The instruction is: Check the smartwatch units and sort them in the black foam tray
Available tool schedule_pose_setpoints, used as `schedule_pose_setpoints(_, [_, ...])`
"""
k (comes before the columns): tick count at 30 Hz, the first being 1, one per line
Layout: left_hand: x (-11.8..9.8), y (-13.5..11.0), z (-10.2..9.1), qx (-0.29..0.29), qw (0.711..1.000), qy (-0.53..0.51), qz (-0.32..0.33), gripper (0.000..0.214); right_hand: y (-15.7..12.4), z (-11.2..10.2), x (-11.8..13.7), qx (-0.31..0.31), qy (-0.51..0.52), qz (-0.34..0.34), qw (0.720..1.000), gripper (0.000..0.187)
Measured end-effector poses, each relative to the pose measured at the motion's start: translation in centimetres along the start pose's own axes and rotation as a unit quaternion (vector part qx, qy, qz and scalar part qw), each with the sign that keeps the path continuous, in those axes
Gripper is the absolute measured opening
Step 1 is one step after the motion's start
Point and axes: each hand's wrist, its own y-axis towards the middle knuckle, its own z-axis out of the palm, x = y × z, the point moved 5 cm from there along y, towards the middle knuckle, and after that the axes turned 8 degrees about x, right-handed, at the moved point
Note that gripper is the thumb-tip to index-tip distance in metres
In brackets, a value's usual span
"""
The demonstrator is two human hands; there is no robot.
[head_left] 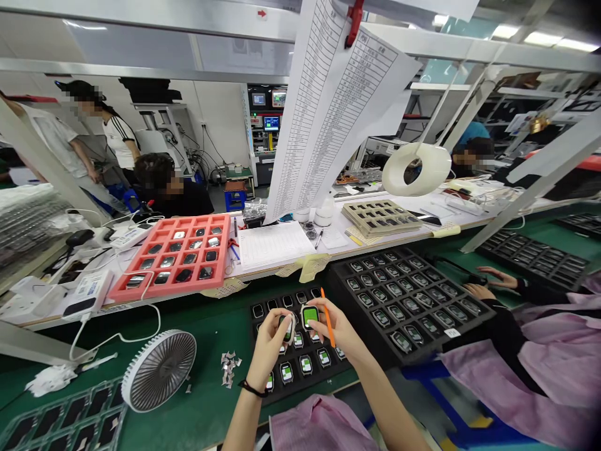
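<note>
My left hand [270,341] is closed around a smartwatch case [290,328], its screen partly covered by the fingers. Between the thumb and fingers of my right hand [339,326] is a second smartwatch case [310,316] with a bright green and white screen. The same hand also carries a thin orange stick [328,319], pointing up and leaning left; its exact kind is unclear. Both hands are above a black foam tray [276,399], where several strapless smartwatches [286,373] sit in slots, some showing green and white screens.
A larger black tray [375,338] of watches stands to the right, near a co-worker's hands [488,285]. To the left are a small fan [159,369], scattered small silvery pieces [229,368] and a clear tray [61,416]. A pink tray [154,282] rests on the shelf; papers [323,106] hang overhead.
</note>
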Motion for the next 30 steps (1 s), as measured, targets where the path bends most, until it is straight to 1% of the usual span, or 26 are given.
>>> schedule_pose_setpoints(3, [0.1,0.1,0.6,0.038,0.999,-0.021,0.015,0.036,0.0,-0.2,-0.1,-0.007,0.001,-0.001,1.0,0.036])
schedule_pose_setpoints(6, [0.4,0.3,1.0,0.072,0.996,-0.042,0.039,0.042,0.0,-0.5,-0.4,-0.018,-0.003,-0.006,1.0,0.04])
schedule_pose_setpoints(8, [0.8,0.4,1.2,0.083,0.994,-0.043,0.048,0.045,0.0,-0.8,-0.7,-0.025,-0.009,-0.01,1.0,0.041])
schedule_pose_setpoints(12, [1.3,0.4,1.3,0.093,0.993,-0.04,0.06,0.05,-0.1,-1.2,-1.0,-0.028,-0.021,-0.012,0.999,0.036])
schedule_pose_setpoints(14, [1.3,0.4,1.3,0.092,0.993,-0.037,0.068,0.052,-0.2,-1.3,-1.0,-0.029,-0.019,-0.009,0.999,0.036])
schedule_pose_setpoints(16, [1.1,0.3,1.3,0.085,0.994,-0.033,0.067,0.05,-0.3,-1.3,-1.1,-0.031,-0.016,-0.007,0.999,0.037])
schedule_pose_setpoints(19, [0.9,0.1,1.1,0.065,0.997,-0.019,0.048,0.042,-0.4,-1.3,-1.1,-0.032,-0.014,-0.004,0.999,0.037])
schedule_pose_setpoints(26, [0.0,-0.1,1.1,0.048,0.998,-0.021,0.031,0.039,-0.5,-1.0,-0.7,-0.04,-0.015,-0.001,0.999,0.033])
schedule_pose_setpoints(30, [-0.5,-0.4,0.8,0.016,1.0,-0.004,0.014,0.035,-0.4,-0.7,-0.4,-0.045,-0.014,0.008,0.999,0.032])
